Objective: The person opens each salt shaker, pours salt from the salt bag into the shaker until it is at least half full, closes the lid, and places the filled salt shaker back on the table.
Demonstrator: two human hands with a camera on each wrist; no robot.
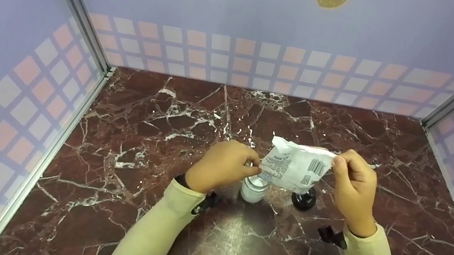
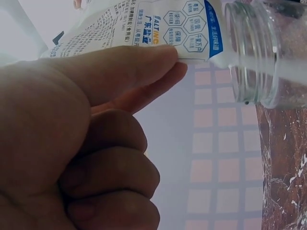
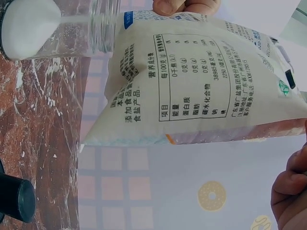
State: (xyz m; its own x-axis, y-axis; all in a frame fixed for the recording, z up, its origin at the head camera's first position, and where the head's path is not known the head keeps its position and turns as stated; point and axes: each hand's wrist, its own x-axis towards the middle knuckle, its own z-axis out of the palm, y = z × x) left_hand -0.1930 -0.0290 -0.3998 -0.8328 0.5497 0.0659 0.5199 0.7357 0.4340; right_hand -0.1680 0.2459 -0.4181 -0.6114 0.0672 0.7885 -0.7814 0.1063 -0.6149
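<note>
Left hand [image 1: 222, 164] and right hand [image 1: 355, 186] pinch the bag [image 1: 294, 167] over the jar [image 1: 253, 193]; uneven tilt could scatter salt [image 3: 31, 28] past it.

A bag [image 1: 296, 177], its fine print [image 1: 280, 166] too small to read in the head view, hides part of a black object [image 1: 303, 201] on the worktop [image 1: 111, 209], whose near edge is cropped.

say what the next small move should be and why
Perhaps use the right hand to tip the bag slightly more: white salt is flowing into the glass jar, which looks only part full, while the left hand pinches the bag near the jar.
</note>
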